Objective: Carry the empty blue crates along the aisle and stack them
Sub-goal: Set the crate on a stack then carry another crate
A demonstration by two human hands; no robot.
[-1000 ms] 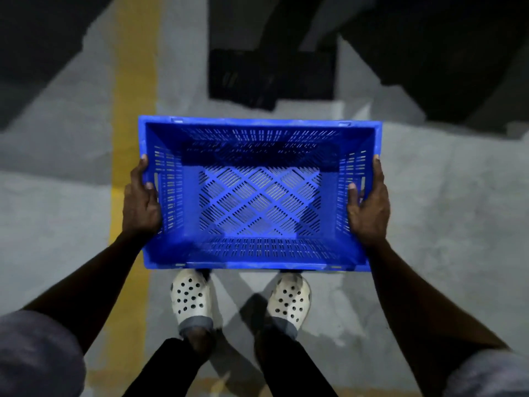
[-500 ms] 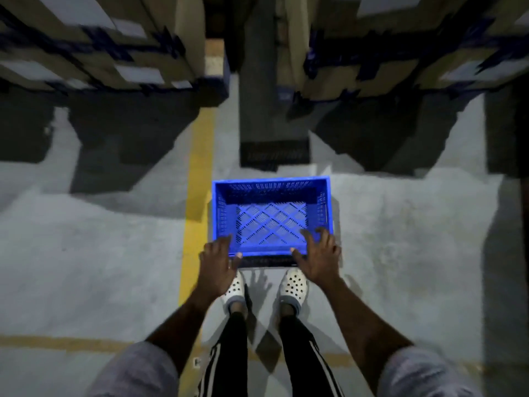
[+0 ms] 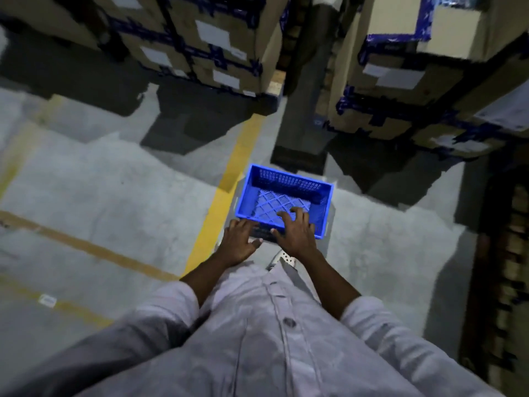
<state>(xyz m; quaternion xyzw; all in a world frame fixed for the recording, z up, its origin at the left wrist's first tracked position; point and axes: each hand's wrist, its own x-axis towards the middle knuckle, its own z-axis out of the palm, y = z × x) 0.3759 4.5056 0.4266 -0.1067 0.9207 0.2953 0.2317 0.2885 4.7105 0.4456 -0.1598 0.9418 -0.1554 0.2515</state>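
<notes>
Empty blue crate [image 3: 289,193] on the concrete floor [image 3: 114,196], yellow line [image 3: 229,190] at its 9 o'clock; left hand [image 3: 239,243] and right hand [image 3: 296,234] over its 6 o'clock rim, grips spread.

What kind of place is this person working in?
Most likely a warehouse or stockroom aisle. There are tall stacks of taped cardboard boxes with white labels, a yellow line painted on the bare concrete floor, and a blue plastic crate beside that line.

Blue lattice-patterned crate [image 3: 282,193], yellow floor line [image 3: 226,190], pale grey shirt [image 3: 257,325], brown cartons [image 3: 223,32] with seemingly blue tape.
</notes>
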